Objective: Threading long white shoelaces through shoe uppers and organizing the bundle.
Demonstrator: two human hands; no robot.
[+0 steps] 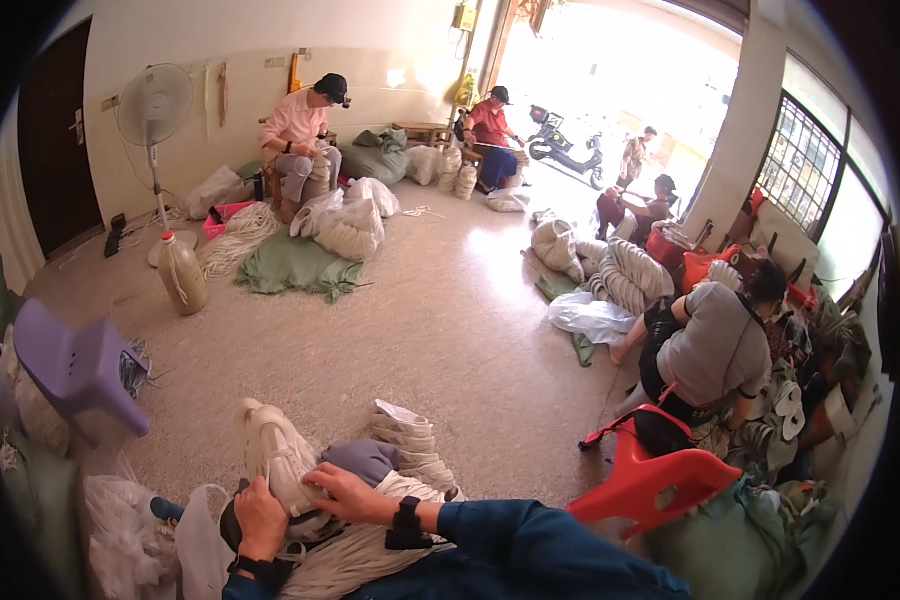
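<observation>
Shoe (275, 455), white, was gripped near the lower edge by both hands: left hand (260, 520) clenched underneath, right hand (342, 492) pressed flat on top.

Shoe upper under the hands (280, 460): off-white, ribbed in pale bands.
Cloth beside it (362, 458): dull grey-violet.
Sleeve on the person's right forearm (530, 540): deep blue; wrist strap (406, 522) black.
Plastic stool at left (75, 370): lilac.
Plastic chair at right (650, 475): bright red.
Sack spread on the floor (292, 268): sage green.
Floor (450, 330): speckled beige.
Standing fan (154, 105): white.
</observation>
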